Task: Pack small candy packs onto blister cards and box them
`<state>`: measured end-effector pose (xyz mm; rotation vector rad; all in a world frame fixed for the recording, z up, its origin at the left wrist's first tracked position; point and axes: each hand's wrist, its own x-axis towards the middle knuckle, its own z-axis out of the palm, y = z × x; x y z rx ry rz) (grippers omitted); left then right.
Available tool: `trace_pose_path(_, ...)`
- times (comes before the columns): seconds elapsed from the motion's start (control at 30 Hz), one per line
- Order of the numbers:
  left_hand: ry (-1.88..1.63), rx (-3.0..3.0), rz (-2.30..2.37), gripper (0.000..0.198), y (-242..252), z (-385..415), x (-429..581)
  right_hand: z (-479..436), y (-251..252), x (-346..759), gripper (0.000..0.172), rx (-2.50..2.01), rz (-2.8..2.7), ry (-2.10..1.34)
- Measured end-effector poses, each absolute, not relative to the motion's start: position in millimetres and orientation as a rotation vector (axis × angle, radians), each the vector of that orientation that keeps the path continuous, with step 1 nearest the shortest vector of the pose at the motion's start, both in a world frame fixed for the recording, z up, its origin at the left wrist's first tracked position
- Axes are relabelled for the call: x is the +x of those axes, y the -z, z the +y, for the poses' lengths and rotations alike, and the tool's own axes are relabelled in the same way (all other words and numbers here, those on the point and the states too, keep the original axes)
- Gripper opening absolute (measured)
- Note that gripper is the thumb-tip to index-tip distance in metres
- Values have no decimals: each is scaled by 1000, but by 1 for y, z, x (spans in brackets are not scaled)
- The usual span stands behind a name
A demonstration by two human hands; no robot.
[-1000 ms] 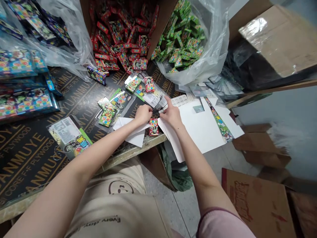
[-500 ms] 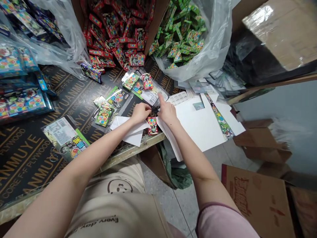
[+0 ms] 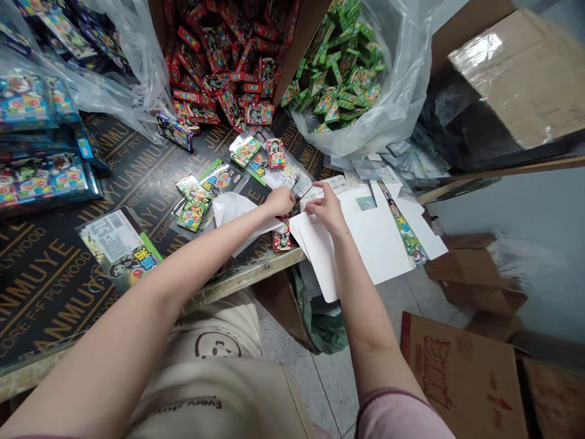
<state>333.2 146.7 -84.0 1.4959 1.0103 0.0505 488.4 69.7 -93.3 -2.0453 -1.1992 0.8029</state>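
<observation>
My left hand (image 3: pixel 280 201) and my right hand (image 3: pixel 325 209) meet over the near edge of a dark plywood tabletop (image 3: pixel 59 268). Each has its fingers pinched on a small clear plastic sleeve (image 3: pixel 302 194) between them. A white sheet of paper (image 3: pixel 235 210) lies under my left hand. Just below the hands a small red card pack (image 3: pixel 281 238) rests on the table. More packs in sleeves, green (image 3: pixel 194 207) and red (image 3: pixel 275 152), lie beyond the hands.
A box of red packs (image 3: pixel 228 67) and a plastic bag of green packs (image 3: pixel 347 67) stand at the back. Blue packs (image 3: pixel 41 183) are stacked at the left. White sheets (image 3: pixel 370 238) overhang the table edge. Cardboard boxes (image 3: pixel 461 378) sit on the floor at the right.
Both hands shifted a little away from me and to the right. The white paper under my left hand lifted and moved with it. The red pack stayed put.
</observation>
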Motion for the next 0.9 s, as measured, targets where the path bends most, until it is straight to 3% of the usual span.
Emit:
trace_pose_path(0.2,-54,1486,968,20,86,149,348,63,96,486,79,-1846,-1074,-900)
trace_pose_path(0.33,-63,1479,1003,9,87,151,349,54,102,478,66,-1886,-1123,-604)
trace_pose_path(0.53,-52,1412,1023,22,80,150,353,50,104,462,52,-1910,-1154,-399)
trace_pose_path(0.9,-110,1284,1111,13,82,148,366,54,103,464,67,-1968,-1189,-507)
